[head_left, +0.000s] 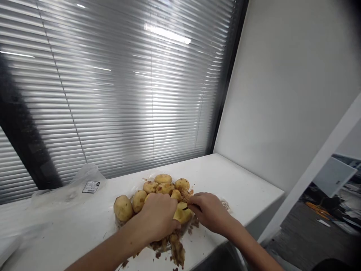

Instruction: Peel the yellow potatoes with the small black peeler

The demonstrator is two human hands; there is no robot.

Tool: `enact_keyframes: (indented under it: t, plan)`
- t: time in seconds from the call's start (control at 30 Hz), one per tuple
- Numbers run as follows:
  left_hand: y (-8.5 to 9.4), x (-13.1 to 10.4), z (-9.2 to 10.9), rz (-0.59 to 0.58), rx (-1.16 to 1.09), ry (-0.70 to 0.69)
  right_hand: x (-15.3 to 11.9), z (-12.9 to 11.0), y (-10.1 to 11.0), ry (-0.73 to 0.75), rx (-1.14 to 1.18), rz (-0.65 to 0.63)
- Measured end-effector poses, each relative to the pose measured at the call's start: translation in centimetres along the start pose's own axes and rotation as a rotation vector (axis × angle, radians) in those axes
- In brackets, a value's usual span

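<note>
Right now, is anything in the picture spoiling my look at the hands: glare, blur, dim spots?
Head view: a light streak glares across the blinds; the upper-right corner goes dark; the plastic bag half blends into the white tabletop; left hand and right hand look adequately lit but slightly soft in detail.

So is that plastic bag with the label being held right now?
No, the labelled bag lies on the white table by the blinds, apart from the left hand and right hand.

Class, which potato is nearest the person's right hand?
The pale yellow potato between the right hand and left hand, with a thin dark piece against it; the other potatoes lie farther back or left.
</note>
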State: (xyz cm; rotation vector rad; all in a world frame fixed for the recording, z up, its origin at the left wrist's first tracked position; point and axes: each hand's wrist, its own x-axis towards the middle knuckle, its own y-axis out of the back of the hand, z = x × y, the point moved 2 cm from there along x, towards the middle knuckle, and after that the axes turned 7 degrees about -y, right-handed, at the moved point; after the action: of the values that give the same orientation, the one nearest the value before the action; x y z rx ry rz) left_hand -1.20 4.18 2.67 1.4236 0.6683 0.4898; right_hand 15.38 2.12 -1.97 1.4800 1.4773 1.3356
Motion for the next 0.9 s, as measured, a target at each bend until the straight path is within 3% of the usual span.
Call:
enact_keyframes:
  t: [0.1,0.27,0.43,0.63,0.8,0.9]
  plan:
    - [-1.8,1.3,0.8,-0.046,-0.002,0.014,-0.3,0.3,-0.3,-0.039,0.037,0.013]
    - [-3.5,2.5,0.4,-0.042,0.009,0.038,-0.6,0.5,-0.5,-0.104,0.192,0.045]
    - [-3.7,2.7,0.2,-0.022,0.020,0.049,-0.5,0.8,-1.0,-0.166,0.327,0.041]
    - [-3.7,2.9,0.4,0.007,0.032,0.054,-0.3,1.3,-1.4,-0.261,0.258,0.075]
    - [-4.0,3.0,0.3,-0.004,0.035,0.056,-0.2,0.8,-1.7,-0.243,0.308,0.031]
    - [-3.9,3.1,0.4,0.009,0.024,0.062,-0.3,0.8,-2.1,-0.313,0.241,0.099]
